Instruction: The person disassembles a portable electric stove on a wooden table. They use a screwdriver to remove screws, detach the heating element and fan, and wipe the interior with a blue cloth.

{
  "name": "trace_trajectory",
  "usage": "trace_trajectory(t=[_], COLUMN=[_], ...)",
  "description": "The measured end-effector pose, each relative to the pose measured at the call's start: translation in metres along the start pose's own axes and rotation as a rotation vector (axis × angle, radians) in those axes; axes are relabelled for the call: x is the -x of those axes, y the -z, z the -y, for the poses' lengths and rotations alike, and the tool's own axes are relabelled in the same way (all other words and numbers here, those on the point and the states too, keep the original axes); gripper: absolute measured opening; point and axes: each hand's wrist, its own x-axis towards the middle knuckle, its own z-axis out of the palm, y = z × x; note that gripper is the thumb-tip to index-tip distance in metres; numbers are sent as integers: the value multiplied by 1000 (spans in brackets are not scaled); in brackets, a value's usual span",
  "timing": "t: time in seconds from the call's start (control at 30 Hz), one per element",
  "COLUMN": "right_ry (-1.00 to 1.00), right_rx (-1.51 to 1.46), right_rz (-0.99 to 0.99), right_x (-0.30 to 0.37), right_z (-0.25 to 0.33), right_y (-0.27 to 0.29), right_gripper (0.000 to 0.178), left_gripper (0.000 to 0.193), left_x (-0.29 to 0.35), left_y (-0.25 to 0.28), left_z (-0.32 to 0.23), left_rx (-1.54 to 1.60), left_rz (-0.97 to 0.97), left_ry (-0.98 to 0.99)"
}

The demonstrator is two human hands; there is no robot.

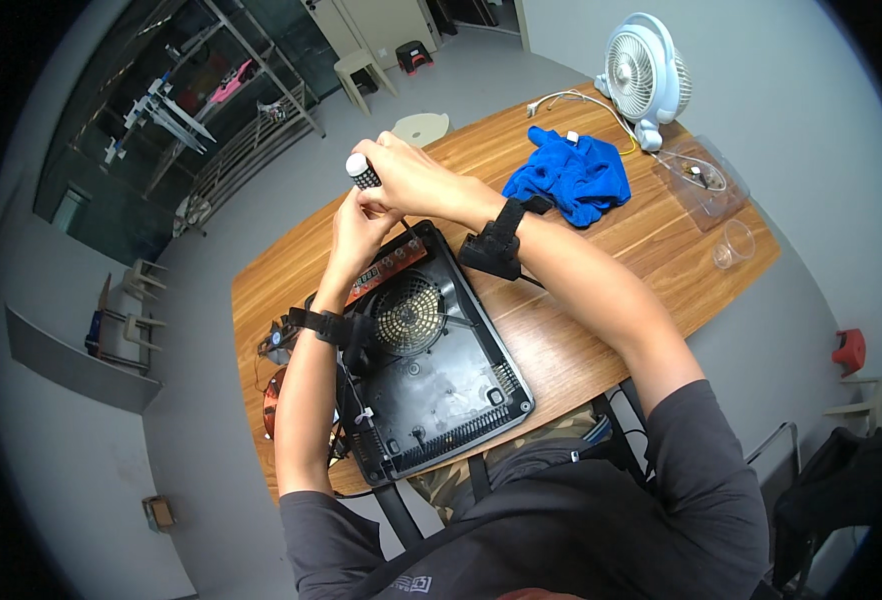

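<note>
Over the far end of an opened black appliance housing [436,385], my two hands are close together. My right hand [408,178] is wrapped round a screwdriver [363,168] with a black patterned handle and a white end cap. A thin dark shaft reaches down toward the red-brown circuit board [393,268] at the housing's far edge. Just below, the fingers of my left hand [361,232] are pinched together, and what they grip is hidden. The housing lies tilted on the wooden table, its round vent grille [409,314] showing. Where the screwdriver's tip sits cannot be seen.
A crumpled blue cloth [573,178] lies right of my hands. Farther right stand a white fan [643,78], a clear plastic tray [696,180] and a clear cup [733,246]. Loose electrical parts [279,342] and a copper-coloured coil [272,400] lie beside my left forearm.
</note>
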Motion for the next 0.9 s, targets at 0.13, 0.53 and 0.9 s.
trace_trajectory(t=[0.13,0.53,0.9], right_ry=[51,30,-70], right_rx=[-31,45,55], right_rz=[-68,-32,17], right_x=[-8,-4,6], right_z=[-16,-5,3], right_y=[-1,-2,2], right_gripper=[53,55,58], left_gripper=[30,33,25], left_x=[2,1,5], left_y=[0,0,-1], left_z=[-10,3,-15], left_rx=[145,-2,17], left_rz=[69,-10,30], left_ry=[-28,29,63])
